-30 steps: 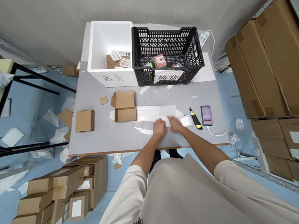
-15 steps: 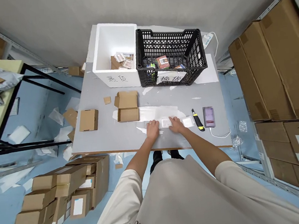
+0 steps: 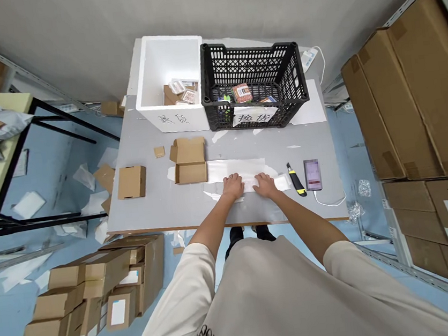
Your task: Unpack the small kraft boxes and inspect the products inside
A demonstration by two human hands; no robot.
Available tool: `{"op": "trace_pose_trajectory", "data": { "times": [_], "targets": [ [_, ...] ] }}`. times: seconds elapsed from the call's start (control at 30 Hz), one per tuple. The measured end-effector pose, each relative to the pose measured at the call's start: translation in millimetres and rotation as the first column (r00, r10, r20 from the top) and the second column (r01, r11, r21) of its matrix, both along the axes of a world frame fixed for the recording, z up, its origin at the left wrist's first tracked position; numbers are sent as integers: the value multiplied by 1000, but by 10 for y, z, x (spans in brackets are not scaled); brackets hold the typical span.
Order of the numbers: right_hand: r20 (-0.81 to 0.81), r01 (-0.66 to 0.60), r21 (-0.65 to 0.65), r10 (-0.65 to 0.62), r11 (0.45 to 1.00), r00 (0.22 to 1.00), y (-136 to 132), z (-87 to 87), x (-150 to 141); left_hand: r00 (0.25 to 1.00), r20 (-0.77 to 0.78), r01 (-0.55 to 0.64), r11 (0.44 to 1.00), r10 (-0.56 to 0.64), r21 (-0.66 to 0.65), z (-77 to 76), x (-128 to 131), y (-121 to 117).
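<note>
My left hand (image 3: 233, 186) rests on the table with its fingers and thumb closed on the left part of a flat white packet (image 3: 248, 185). My right hand (image 3: 265, 185) grips the right part of the same packet, so only a short pale middle piece shows between them. What lies inside it is hidden. Just right of my right hand is a small white block or pad (image 3: 282, 182). Behind both hands a strip of white film (image 3: 238, 167) lies on the grey tabletop. An open cardboard box (image 3: 189, 161) stands to the left.
A closed carton (image 3: 132, 181) and a cardboard scrap (image 3: 159, 152) lie left. Right are a yellow-black utility knife (image 3: 296, 180) and a phone (image 3: 312, 174) on a cable. A white foam box (image 3: 173, 117) and black crate (image 3: 251, 51) stand behind. Cartons (image 3: 88, 291) are stacked on the floor.
My left hand has shifted right, onto the left part of the packet. My right hand has barely moved. Less of the packet shows between them.
</note>
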State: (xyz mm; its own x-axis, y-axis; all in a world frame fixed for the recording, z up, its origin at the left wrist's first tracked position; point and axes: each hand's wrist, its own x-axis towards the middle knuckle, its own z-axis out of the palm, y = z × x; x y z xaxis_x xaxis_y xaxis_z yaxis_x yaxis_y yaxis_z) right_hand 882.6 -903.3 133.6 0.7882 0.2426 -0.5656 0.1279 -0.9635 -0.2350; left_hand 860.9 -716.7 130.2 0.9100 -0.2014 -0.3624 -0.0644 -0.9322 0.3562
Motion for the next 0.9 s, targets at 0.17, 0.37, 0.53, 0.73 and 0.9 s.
{"op": "trace_pose_trajectory", "data": {
  "times": [0.17, 0.37, 0.53, 0.73, 0.9],
  "targets": [
    [1, 51, 81, -52, 995, 999, -72, 29, 47, 994, -43, -100, 992, 97, -74, -29, 33, 24],
    [-58, 13, 127, -6, 992, 998, -187, 90, 69, 993, -90, -88, 988, 77, -127, -11, 85, 108],
    [-31, -49, 123, 53, 991, 998, -179, 99, 25, 992, -130, -5, 993, -10, -114, 6, -49, 139],
    [-5, -115, -15, 115, 993, 993, -10, 53, -14, 993, -111, 33, 999, -33, 0, -117, -287, 160],
    [22, -152, -113, 156, 982, 988, 104, 20, -45, 995, -103, 21, 998, -15, 51, -163, -340, 199]
  ]
}}
